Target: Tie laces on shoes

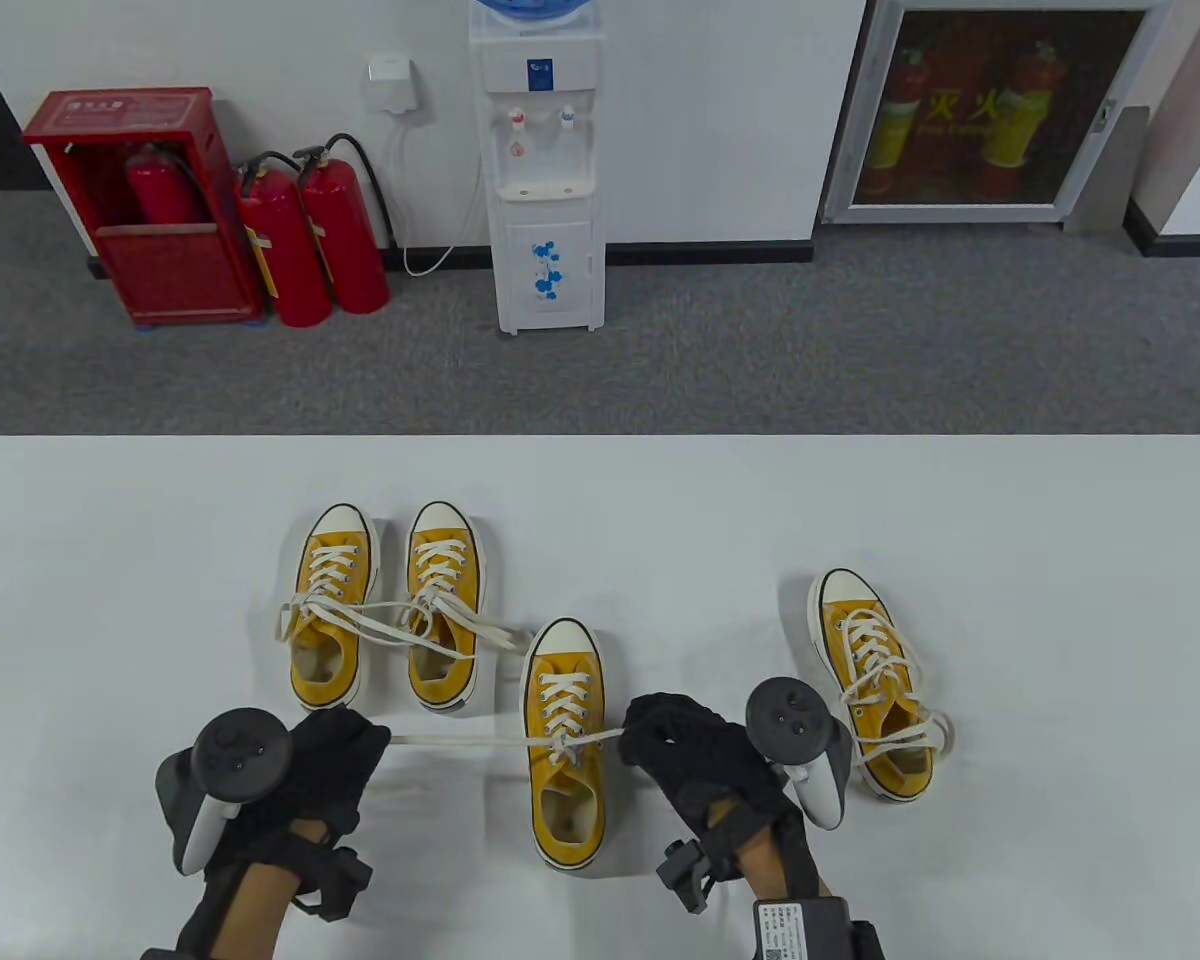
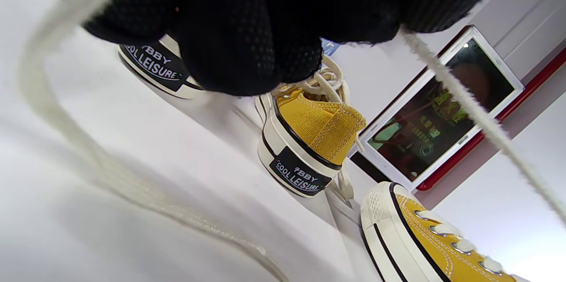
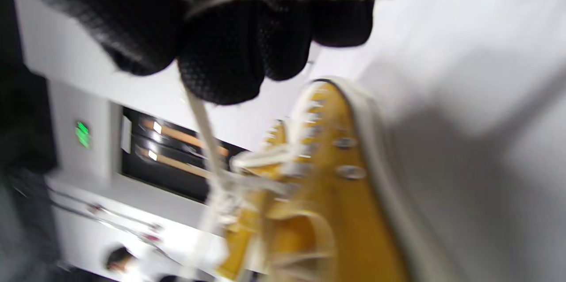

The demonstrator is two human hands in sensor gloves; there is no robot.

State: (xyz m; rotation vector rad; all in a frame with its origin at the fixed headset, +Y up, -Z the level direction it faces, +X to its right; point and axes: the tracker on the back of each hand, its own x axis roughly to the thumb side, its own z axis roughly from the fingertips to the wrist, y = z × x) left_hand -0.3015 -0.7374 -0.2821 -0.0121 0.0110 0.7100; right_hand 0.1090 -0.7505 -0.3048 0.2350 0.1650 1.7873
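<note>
Several yellow canvas sneakers with white laces lie on the white table (image 1: 1060, 560). The middle shoe (image 1: 563, 740) sits between my hands, its laces crossed in a knot over the tongue. My left hand (image 1: 345, 740) grips the left lace end (image 1: 460, 742), which runs taut to the knot. My right hand (image 1: 665, 740) grips the right lace end (image 1: 605, 738), short and tight. In the left wrist view the lace (image 2: 482, 118) runs out of my curled fingers (image 2: 247, 43). In the right wrist view the lace (image 3: 208, 140) drops from my fingers (image 3: 221, 52) to the shoe (image 3: 336, 193).
A pair of sneakers (image 1: 390, 610) stands at the back left with loose laces trailing right. A fourth sneaker (image 1: 875, 685) lies at the right with a tied bow. Beyond the table stand a water dispenser (image 1: 545, 170) and red fire extinguishers (image 1: 310, 240).
</note>
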